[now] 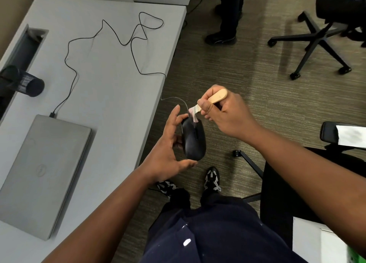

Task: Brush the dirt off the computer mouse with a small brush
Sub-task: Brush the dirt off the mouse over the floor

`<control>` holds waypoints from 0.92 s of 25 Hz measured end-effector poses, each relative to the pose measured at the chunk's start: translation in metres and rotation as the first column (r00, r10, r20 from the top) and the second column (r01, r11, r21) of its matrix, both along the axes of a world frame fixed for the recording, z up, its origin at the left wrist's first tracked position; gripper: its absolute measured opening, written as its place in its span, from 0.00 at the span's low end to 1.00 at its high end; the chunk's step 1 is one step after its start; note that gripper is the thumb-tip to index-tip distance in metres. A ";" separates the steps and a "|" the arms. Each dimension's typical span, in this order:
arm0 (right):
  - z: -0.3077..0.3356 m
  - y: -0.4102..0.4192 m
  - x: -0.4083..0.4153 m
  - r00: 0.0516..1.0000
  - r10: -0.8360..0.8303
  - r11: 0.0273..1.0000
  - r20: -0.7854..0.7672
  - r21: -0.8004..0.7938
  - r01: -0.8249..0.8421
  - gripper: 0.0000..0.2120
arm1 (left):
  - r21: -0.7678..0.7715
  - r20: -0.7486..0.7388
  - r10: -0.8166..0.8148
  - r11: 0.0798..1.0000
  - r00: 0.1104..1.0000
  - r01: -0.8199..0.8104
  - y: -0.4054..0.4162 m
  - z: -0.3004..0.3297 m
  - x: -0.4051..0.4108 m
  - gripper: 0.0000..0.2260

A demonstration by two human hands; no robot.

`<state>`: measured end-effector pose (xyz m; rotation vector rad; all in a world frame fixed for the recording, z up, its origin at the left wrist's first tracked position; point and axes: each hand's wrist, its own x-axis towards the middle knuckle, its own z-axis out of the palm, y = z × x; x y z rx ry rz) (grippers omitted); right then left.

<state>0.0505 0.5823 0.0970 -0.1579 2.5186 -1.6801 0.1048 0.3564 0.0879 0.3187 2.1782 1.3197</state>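
Observation:
My left hand (168, 145) holds a black wired computer mouse (193, 141) in the air, just off the right edge of the grey desk (111, 88), top side facing up. My right hand (223, 112) grips a small brush (213, 100) by its pale wooden handle. The brush's light bristles (193, 115) touch the front end of the mouse near the scroll wheel. The mouse's thin black cable (111, 32) runs from its front up onto the desk in loose loops.
A shut grey laptop (43, 171) lies on the desk at the left, with a black mesh cup (27, 82) behind it. Office chairs stand at the right (316, 38) and right beside me (297, 183). Another person's legs (227, 21) stand on the carpet ahead.

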 end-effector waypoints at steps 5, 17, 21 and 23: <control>-0.011 -0.006 0.010 0.993 -0.050 0.999 -0.111 -0.020 0.048 0.09 | 0.008 -0.017 0.007 1.000 1.000 -0.007 0.001 -0.001 0.001 0.65; 0.009 -0.001 0.002 0.995 -0.094 0.993 -0.035 -0.076 0.091 0.10 | -0.026 -0.062 -0.039 0.999 0.997 0.037 0.001 0.000 -0.001 0.64; 0.003 -0.004 0.001 0.993 -0.091 0.996 -0.079 -0.027 0.089 0.10 | -0.026 -0.076 -0.037 0.999 0.996 0.035 0.004 -0.001 0.002 0.63; 0.000 -0.006 0.003 0.989 -0.099 0.995 -0.113 -0.031 0.096 0.09 | -0.032 -0.071 -0.030 0.999 0.997 0.028 0.003 -0.003 0.004 0.63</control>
